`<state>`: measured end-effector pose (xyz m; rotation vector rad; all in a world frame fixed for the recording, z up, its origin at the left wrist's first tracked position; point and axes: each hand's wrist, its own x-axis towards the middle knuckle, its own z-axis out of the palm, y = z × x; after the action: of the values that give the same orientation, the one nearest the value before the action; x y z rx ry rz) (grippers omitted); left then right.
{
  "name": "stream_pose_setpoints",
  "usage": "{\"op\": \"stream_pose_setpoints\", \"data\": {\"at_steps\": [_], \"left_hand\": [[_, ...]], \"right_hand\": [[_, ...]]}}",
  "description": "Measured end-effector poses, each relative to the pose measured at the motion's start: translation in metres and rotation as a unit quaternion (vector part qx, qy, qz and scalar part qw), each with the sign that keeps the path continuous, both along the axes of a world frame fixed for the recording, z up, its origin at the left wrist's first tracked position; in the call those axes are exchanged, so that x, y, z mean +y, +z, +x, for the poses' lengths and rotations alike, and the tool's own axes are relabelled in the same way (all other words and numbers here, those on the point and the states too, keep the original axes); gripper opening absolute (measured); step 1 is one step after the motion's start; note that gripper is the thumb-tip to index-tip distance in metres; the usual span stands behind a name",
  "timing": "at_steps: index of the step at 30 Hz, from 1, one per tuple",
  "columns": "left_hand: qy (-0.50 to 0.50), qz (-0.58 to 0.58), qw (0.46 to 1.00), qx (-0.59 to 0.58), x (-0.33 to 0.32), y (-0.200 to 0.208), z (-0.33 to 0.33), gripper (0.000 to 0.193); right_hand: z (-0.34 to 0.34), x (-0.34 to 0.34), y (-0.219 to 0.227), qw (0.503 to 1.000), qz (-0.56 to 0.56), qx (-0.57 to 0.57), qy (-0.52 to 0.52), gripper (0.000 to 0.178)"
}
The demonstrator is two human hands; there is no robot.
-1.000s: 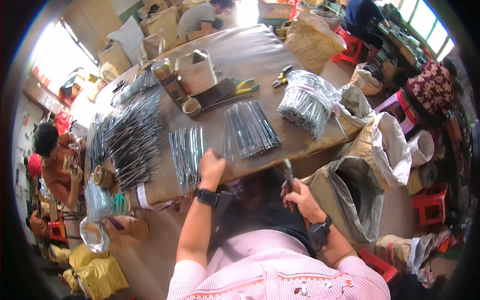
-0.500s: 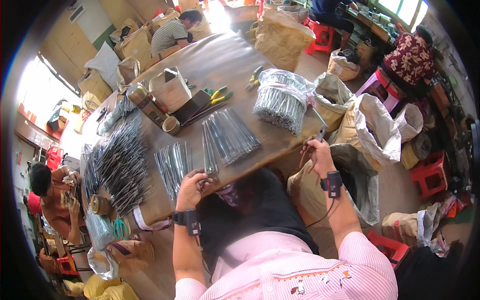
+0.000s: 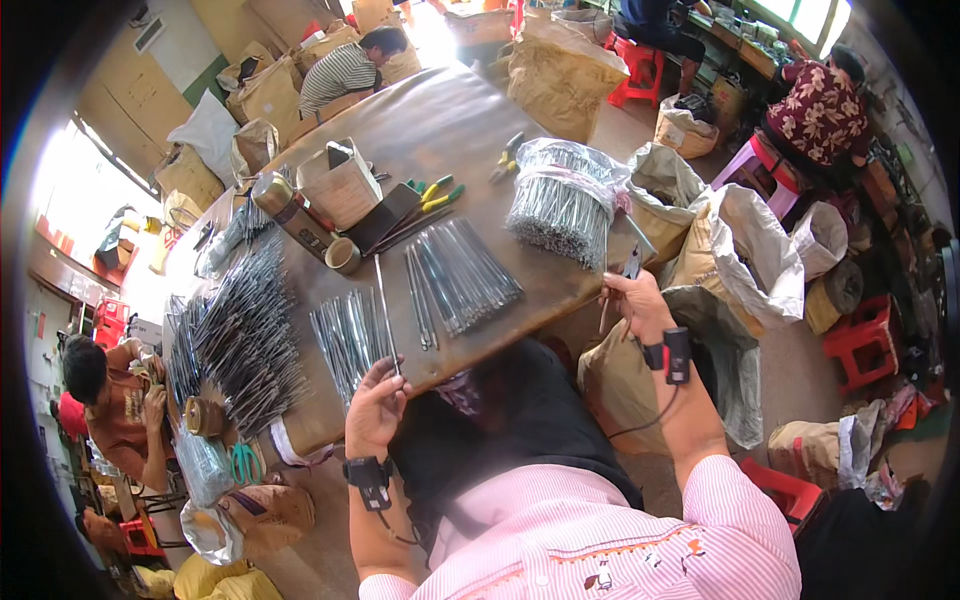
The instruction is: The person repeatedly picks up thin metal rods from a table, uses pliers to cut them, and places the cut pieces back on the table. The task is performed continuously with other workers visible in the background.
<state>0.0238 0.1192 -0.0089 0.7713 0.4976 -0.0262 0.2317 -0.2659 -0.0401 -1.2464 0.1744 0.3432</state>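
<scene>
My left hand (image 3: 376, 405) pinches a single thin metal rod (image 3: 384, 310), which points up and away over the table. In my right hand (image 3: 637, 300), at the table's right edge, is a pair of pliers (image 3: 632, 263) with small metallic jaws; a thin light strip beside its fingers is too fine to name. Two fanned groups of thin metal rods lie near my left hand: a smaller group (image 3: 347, 335) to its left and a wider group (image 3: 462, 275) to its right. A thick bundle of rods (image 3: 560, 205), wrapped in clear plastic, stands near my right hand.
A big heap of dark rods (image 3: 245, 330) covers the table's left side. Behind are a flask (image 3: 290, 212), a cup (image 3: 342, 254), an open box (image 3: 340, 190) and yellow-green-handled pliers (image 3: 440, 195). Open sacks (image 3: 750, 245) crowd the right edge. Several people work around the room.
My left hand has lifted slightly and now holds up one rod. My right hand has shifted a little, its pliers now pointing more upright.
</scene>
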Motion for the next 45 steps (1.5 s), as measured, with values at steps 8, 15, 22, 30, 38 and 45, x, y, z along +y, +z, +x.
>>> {"op": "stream_pose_setpoints", "data": {"at_steps": [8,15,22,30,38,45], "left_hand": [[-0.046,0.041,0.997,-0.043,-0.019,0.017,-0.001,0.027],[-0.058,0.013,0.998,0.011,-0.038,0.014,-0.006,0.025],[-0.121,0.024,0.992,-0.006,-0.068,0.014,-0.006,0.030],[-0.148,0.054,0.986,-0.057,-0.104,0.028,0.000,0.023],[-0.137,0.127,0.980,-0.073,-0.107,0.035,-0.001,0.016],[-0.096,0.117,0.986,-0.064,-0.111,0.035,-0.001,0.016]], "right_hand": [[0.032,0.008,0.009,0.972,0.213,0.100,-0.015,0.009],[0.007,0.019,0.013,0.982,0.170,0.064,0.060,0.010],[-0.060,0.053,0.050,0.986,0.110,-0.002,0.124,0.015],[-0.116,0.081,0.078,0.985,0.014,-0.109,0.131,0.013],[-0.131,0.088,0.074,0.986,0.015,-0.105,0.130,0.009],[-0.134,0.089,0.071,0.984,-0.008,-0.117,0.132,0.008]]}}
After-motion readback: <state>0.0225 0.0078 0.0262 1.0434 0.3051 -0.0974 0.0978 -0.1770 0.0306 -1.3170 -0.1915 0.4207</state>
